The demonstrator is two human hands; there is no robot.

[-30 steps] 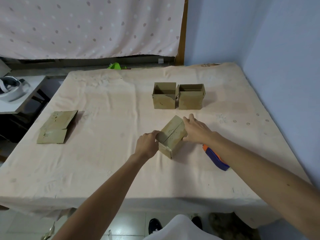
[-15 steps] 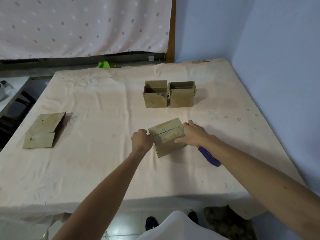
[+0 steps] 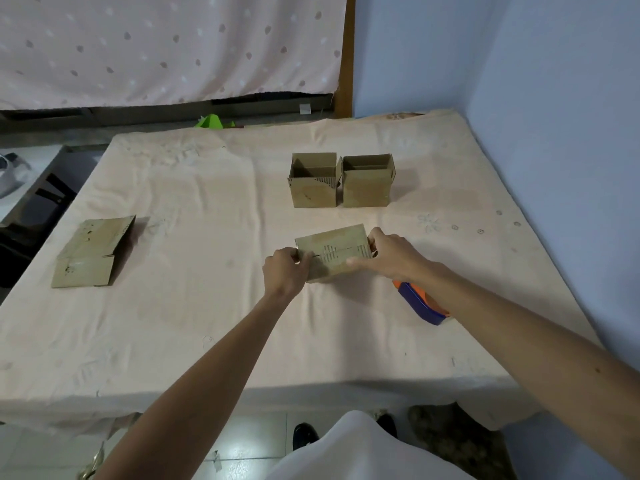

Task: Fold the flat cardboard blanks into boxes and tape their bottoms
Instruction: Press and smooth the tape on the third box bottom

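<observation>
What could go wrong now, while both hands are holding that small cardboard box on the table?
1. The box is gripped at its ends by the left hand and right hand, flap seam upward. I cannot see tape on the seam, so releasing a hand may let the flaps spring open.
2. The tape dispenser lies just under the right forearm; a careless reach could knock it away.

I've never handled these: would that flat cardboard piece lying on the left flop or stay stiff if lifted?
Probably light, as the flat blank is thin card. It would likely bend at its visible crease, not stay rigid. Lying flat on the cloth, it should slide rather than roll.
</observation>
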